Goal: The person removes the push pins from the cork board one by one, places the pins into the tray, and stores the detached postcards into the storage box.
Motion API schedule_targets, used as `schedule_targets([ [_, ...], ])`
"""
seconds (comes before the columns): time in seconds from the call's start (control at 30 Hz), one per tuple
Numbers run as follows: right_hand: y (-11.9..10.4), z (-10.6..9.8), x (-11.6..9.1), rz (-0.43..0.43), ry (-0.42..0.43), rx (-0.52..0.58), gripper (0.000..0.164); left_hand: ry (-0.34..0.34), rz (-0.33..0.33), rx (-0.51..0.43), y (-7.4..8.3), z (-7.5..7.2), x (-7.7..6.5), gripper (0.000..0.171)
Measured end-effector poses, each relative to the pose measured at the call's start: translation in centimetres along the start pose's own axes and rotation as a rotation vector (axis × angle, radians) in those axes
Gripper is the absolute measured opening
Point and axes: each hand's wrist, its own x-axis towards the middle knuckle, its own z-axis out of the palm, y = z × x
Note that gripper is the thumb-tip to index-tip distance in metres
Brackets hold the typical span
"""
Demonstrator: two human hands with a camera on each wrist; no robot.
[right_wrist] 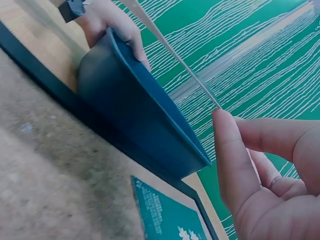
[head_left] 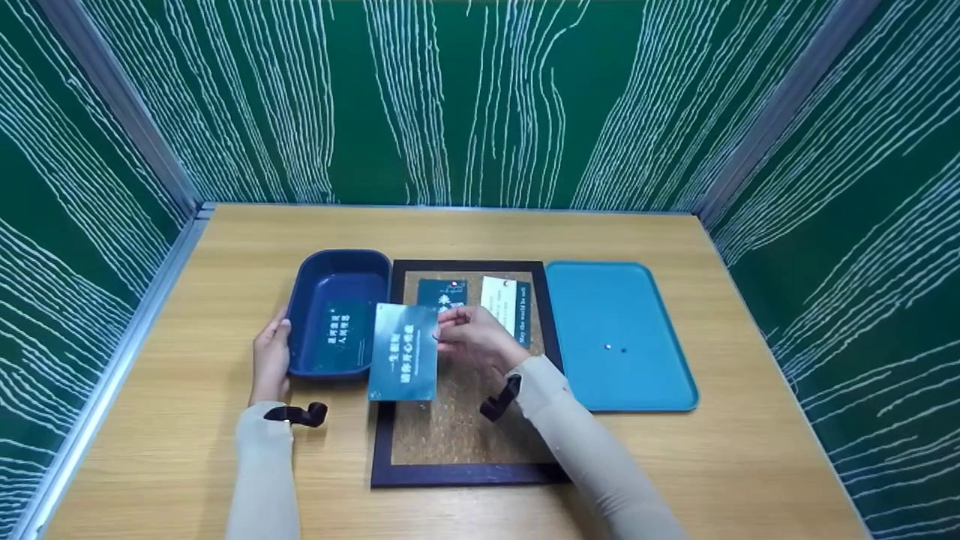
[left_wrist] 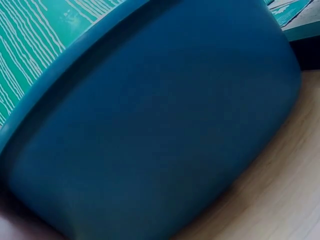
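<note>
My right hand (head_left: 481,337) pinches a teal postcard (head_left: 403,360) with white characters by its right edge, thumb against fingertips. The postcard is held above the left part of a dark-framed corkboard (head_left: 465,439) and slightly overlaps the bin's right side in the head view. In the right wrist view it appears edge-on, as a thin strip. My left hand (head_left: 270,356) grips the left side of a dark blue plastic bin (head_left: 341,259), thumb over the rim. Inside the bin lies another teal card (head_left: 340,337). The bin's outer wall (left_wrist: 160,125) fills most of the left wrist view.
Pinned near the corkboard's top are a teal card (head_left: 435,294) and a cream-and-teal card (head_left: 498,300). Right of the board lies a light blue tray (head_left: 622,300) with a tiny pale pin (head_left: 608,346) and a small dark one. Green patterned panels (head_left: 510,105) enclose the wooden table (head_left: 720,480).
</note>
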Motion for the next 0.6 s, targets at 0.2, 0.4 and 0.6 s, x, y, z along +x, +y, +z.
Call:
schedule_targets([
  [0.2, -1.3, 0.9, 1.2, -0.036, -0.006, 0.077, 0.027, -0.005, -0.001, 0.01, 0.0, -0.1, 0.2, 0.049],
  [0.4, -2.3, 1.8, 2.4, -0.062, 0.001, 0.164, 0.025, -0.005, 0.001, -0.005, 0.0, -0.1, 0.3, 0.048],
  [0.6, -2.9, 2.8, 3.3, -0.073, 0.035, 0.196, 0.028, -0.004, 0.009, 0.004, 0.0, -0.1, 0.2, 0.048],
])
